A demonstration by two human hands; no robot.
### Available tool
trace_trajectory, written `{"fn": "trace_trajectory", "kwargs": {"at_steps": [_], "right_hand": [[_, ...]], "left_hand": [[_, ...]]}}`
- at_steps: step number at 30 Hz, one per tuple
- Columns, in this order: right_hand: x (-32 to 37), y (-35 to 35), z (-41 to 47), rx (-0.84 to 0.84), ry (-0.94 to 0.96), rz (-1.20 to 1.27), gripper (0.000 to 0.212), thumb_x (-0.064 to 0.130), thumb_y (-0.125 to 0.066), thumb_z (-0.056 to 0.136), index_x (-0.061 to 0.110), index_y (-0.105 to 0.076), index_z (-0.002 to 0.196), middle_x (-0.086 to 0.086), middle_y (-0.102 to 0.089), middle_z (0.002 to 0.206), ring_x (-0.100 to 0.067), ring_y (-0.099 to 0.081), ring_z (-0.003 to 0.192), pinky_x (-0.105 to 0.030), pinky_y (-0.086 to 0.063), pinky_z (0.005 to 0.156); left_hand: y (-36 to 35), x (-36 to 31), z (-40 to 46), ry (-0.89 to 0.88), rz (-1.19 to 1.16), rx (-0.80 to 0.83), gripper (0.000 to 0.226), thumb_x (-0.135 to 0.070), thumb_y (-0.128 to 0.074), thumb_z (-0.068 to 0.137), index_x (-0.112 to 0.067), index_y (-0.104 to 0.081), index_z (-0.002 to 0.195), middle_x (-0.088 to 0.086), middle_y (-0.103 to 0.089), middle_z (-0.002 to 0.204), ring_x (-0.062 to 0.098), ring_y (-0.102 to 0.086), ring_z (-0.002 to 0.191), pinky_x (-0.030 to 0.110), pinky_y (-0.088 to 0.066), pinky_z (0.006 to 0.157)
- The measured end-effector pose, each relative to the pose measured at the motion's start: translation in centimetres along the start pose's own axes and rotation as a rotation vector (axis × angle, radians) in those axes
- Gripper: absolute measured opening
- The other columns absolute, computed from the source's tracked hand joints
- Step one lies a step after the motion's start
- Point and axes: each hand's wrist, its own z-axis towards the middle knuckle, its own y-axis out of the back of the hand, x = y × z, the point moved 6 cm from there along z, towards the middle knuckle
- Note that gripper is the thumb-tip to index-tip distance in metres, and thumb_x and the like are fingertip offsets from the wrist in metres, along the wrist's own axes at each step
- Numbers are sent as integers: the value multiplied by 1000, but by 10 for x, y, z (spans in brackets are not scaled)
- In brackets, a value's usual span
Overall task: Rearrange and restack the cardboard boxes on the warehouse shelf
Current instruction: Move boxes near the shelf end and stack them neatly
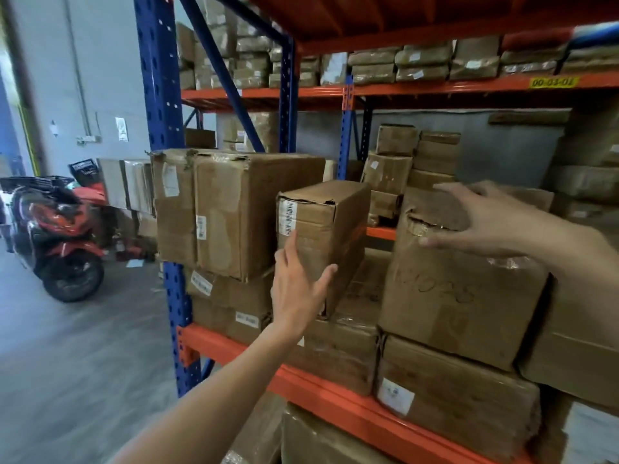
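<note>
head view: spread hands (298, 289) at boxes (321, 229)

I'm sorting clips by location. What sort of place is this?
Most likely a warehouse or stockroom: tall blue-and-orange steel pallet racking, taped brown cardboard boxes stacked on its shelves, and a yellow location label on an orange beam.

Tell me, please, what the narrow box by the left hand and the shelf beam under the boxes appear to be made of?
The narrow box looks like plain brown corrugated cardboard, matte and creased, with a clear-tape sheen and white barcode labels on its end. The shelf beam appears to be painted steel: smooth orange coating, straight folded edges, and it hooks into a perforated blue upright. The metal itself cannot be confirmed from the look alone.
</note>
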Motion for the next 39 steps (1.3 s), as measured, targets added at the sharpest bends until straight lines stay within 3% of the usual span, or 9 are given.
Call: {"fn": "trace_trajectory", "kwargs": {"at_steps": [9, 14, 17, 21, 24, 29, 32, 35, 39], "right_hand": [[159, -22, 64, 116, 351, -65, 108, 70, -77, 69, 56, -7, 150, 0, -24, 161, -30, -31, 144, -52, -37, 111], [224, -34, 98, 96, 330, -125, 112, 62, -81, 72, 56, -4, 153, -12, -15, 165, -38, -31, 145, -56, -37, 112], [242, -43, 111, 187, 298, -232, 119, 66, -82, 70, 50, -2, 157, -12, -29, 162, -37, -36, 142, -53, -38, 110], [246, -45, 120, 196, 257, -325, 124, 73, -83, 59, 45, -14, 157, -4, -39, 158, -32, -41, 137, -49, -39, 99], [233, -43, 119, 171, 231, -241, 114, 73, -84, 56, 48, -23, 149, -3, -50, 146, -30, -49, 124, -44, -37, 83], [187, -40, 104, 89, 115, -89, 105, 85, -74, 47, 63, -21, 135, 6, -58, 126, -22, -52, 100, -45, -40, 83], [155, -38, 88, 52, 61, 56, 98, 86, -75, 47, 65, -27, 130, 14, -54, 111, -19, -49, 99, -42, -40, 81], [137, -37, 78, -33, 25, 108, 93, 82, -77, 50, 66, -30, 128, 3, -61, 122, -23, -54, 103, -44, -46, 85], [140, -41, 77, -67, 36, 178, 91, 77, -77, 55, 61, -30, 131, 1, -61, 125, -27, -57, 105, -48, -48, 90]], "left_hand": [[-8, 91, 36, 299, -174, 420, 125, -50, -91, 68, -14, -15, 161, 13, -46, 153, 30, -46, 140, 46, -41, 114], [-29, 113, 44, 257, -266, 574, 125, -52, -92, 63, -19, -18, 158, -1, -48, 147, 22, -47, 139, 32, -41, 110], [-38, 124, 47, 278, -368, 610, 122, -48, -94, 63, -22, -20, 157, -10, -51, 140, 16, -48, 136, 27, -38, 109], [-48, 134, 54, 307, -497, 667, 123, -42, -96, 61, -27, -21, 157, -2, -53, 147, 18, -50, 137, 44, -42, 115], [-54, 136, 55, 317, -502, 703, 125, -50, -96, 55, -29, -24, 156, -4, -53, 147, 17, -50, 136, 43, -41, 115], [-64, 137, 48, 394, -490, 673, 134, -64, -95, 42, -29, -31, 155, -7, -57, 140, 16, -54, 129, 35, -47, 107], [-72, 120, 50, 410, -648, 710, 128, -54, -100, 41, -32, -38, 150, -12, -64, 129, 8, -61, 118, 26, -53, 95], [-74, 105, 55, 458, -780, 706, 115, -32, -105, 41, -35, -48, 142, -5, -71, 124, 14, -67, 116, 41, -54, 102], [-58, 105, 69, 392, -735, 668, 105, -14, -101, 53, -22, -53, 145, -11, -75, 113, 6, -70, 106, 35, -55, 101]]}}
